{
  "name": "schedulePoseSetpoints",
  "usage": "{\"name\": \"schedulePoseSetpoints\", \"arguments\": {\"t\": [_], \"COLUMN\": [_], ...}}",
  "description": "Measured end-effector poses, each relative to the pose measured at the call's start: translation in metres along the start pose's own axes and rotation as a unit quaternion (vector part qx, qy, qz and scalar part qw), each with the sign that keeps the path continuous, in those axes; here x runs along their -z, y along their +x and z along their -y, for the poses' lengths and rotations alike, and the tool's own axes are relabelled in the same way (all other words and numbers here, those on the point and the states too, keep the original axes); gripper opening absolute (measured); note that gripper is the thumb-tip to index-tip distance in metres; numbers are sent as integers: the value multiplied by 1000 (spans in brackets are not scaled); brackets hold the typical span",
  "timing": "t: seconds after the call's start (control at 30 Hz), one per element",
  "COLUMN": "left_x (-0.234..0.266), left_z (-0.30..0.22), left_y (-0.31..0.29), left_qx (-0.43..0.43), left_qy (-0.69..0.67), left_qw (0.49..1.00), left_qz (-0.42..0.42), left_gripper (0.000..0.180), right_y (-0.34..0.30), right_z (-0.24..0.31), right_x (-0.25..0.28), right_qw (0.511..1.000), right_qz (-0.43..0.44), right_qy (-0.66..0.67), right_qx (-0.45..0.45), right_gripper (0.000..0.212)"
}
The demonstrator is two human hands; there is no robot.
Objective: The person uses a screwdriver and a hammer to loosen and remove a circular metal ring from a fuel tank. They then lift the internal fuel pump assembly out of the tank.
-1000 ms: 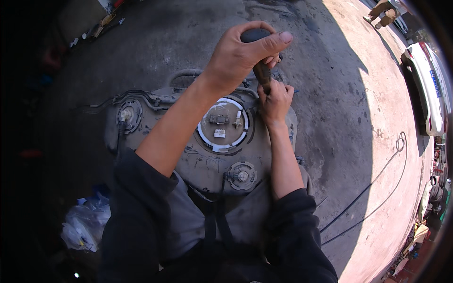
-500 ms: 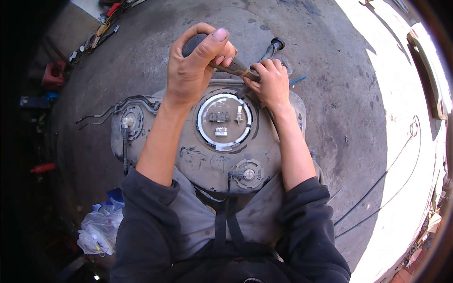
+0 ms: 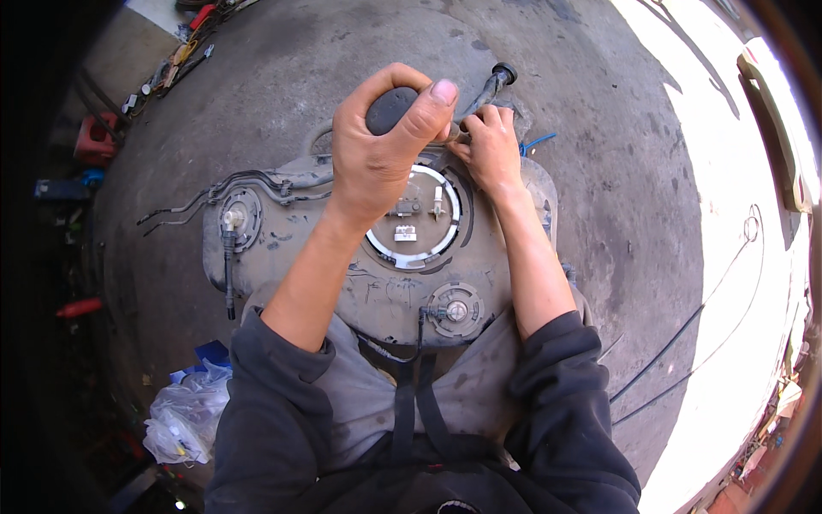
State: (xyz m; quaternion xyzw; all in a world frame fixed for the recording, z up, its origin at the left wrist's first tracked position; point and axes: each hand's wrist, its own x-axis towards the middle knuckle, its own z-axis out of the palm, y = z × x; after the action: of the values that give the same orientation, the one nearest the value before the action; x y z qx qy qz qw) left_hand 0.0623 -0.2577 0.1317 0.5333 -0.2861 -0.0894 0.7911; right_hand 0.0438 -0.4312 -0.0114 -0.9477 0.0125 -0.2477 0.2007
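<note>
My left hand [image 3: 377, 150] is wrapped round the thick dark handle of a long tool [image 3: 394, 111], its rounded butt facing up beside my raised thumb. My right hand [image 3: 490, 150] is closed, its fingers pinching the tool's lower shaft near the far edge of a grey plastic fuel tank [image 3: 377, 300]. The tool's tip is hidden. Between my forearms lies a round pump cover with a white ring [image 3: 454, 210], partly covered by my left wrist. On the cover stand a white connector [image 3: 405, 232], a white upright fitting [image 3: 437, 203] and a dark block [image 3: 409, 208].
A round valve with a hose [image 3: 231, 219] sits at the tank's left, another valve [image 3: 457, 311] near its front. Behind the tank rises a black-capped pipe [image 3: 503, 75]. A plastic bag [image 3: 190, 411] lies at left; a thin cable [image 3: 685, 334] crosses the floor at right.
My left hand has moved right and slightly nearer, tipping the tool more upright, so its butt now faces up. My right hand has stayed almost in place.
</note>
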Motion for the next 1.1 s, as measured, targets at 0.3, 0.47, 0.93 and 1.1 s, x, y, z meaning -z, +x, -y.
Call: {"name": "schedulePoseSetpoints", "arguments": {"t": [0.3, 0.47, 0.93, 1.1], "left_x": [23, 11, 41, 16], "left_z": [7, 9, 20, 9], "left_y": [56, 56, 87, 64], "left_qx": [6, 19, 94, 44], "left_qy": [-45, -64, -128, -79], "left_qw": [998, 995, 987, 994], "left_qz": [-53, -70, -30, -54], "left_gripper": [31, 30, 30, 29], "right_y": [14, 10, 13, 8], "right_z": [-1, -6, 1, -5], "right_x": [-13, -17, -15, -16], "right_qw": [997, 999, 993, 996], "right_qz": [58, 48, 87, 77], "right_qy": [-45, -21, -27, -13], "right_qx": [-5, -10, -69, -44], "right_gripper": [32, 28, 30, 28]}}
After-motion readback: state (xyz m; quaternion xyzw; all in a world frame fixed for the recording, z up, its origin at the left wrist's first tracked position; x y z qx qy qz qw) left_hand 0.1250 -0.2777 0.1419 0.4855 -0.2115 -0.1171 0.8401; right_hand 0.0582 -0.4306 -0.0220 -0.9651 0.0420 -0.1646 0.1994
